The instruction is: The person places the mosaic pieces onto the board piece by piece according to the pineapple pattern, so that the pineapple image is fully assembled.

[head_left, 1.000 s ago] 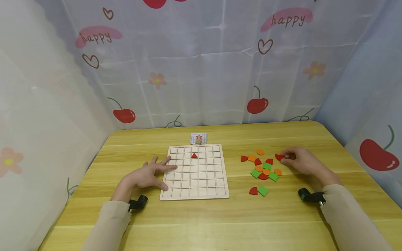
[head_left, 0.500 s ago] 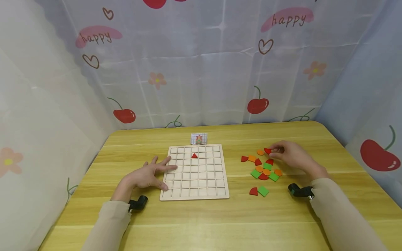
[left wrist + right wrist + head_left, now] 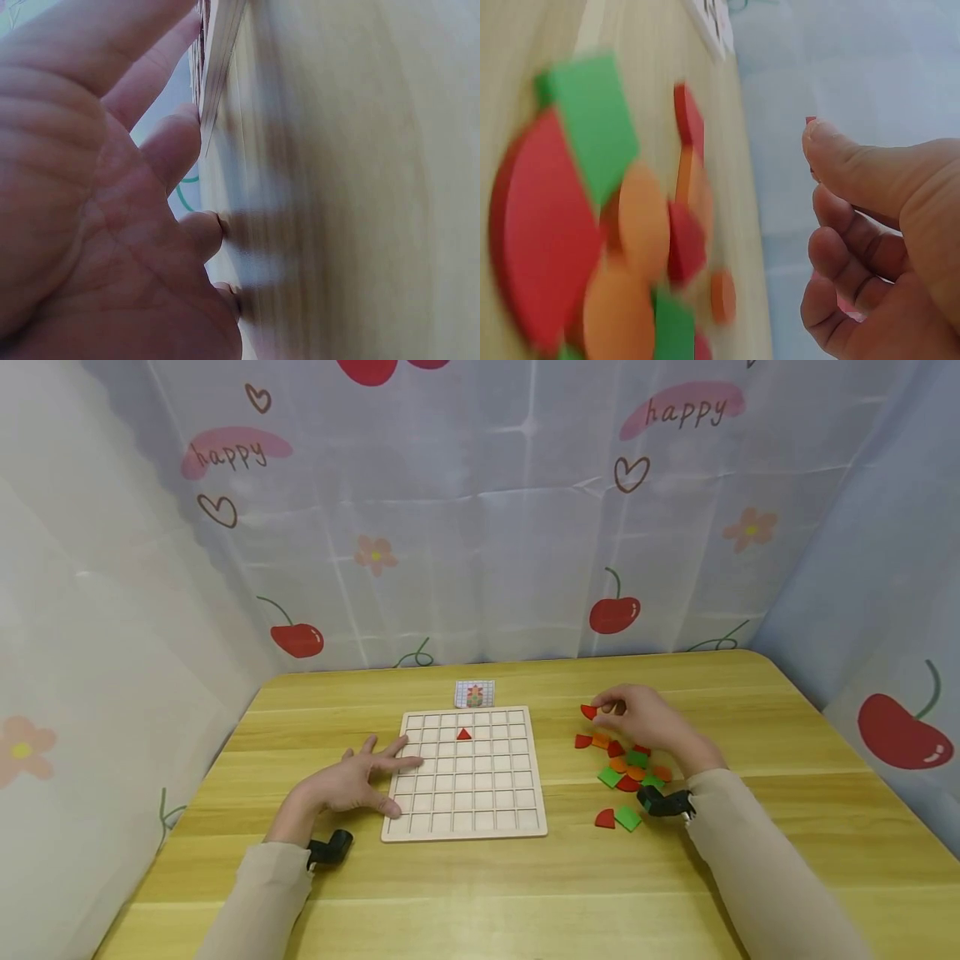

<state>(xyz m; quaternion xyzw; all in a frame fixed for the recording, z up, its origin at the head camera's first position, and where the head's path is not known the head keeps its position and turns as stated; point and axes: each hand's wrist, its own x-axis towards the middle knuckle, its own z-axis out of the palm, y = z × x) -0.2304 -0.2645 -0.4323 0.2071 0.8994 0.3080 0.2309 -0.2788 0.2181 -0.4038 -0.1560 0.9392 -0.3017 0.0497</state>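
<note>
My right hand [image 3: 647, 717] pinches a red quarter-circle tile [image 3: 588, 712] between thumb and fingers, above the table beyond the loose tiles. In the right wrist view only a sliver of that tile shows past the thumb. Spread fingers of my left hand [image 3: 352, 781] rest on the left edge of the wooden grid board [image 3: 483, 797]; in the left wrist view some fingertips touch the table. A red triangle tile [image 3: 464, 734] lies in a cell near the board's top. Below my right hand are orange tiles [image 3: 645, 221], green tiles [image 3: 596, 120] and red tiles [image 3: 547, 232].
A small printed card [image 3: 475, 694] with a coloured pattern on a grid lies behind the board. Nearer the front, a red quarter-circle [image 3: 605, 819] and a green square [image 3: 627, 817] lie apart from the pile. A printed curtain [image 3: 480, 527] hangs behind the table.
My right hand has carried the red quarter-circle tile leftward and slightly away, from the pile's right side to its far left. My left hand has stayed on the board's edge.
</note>
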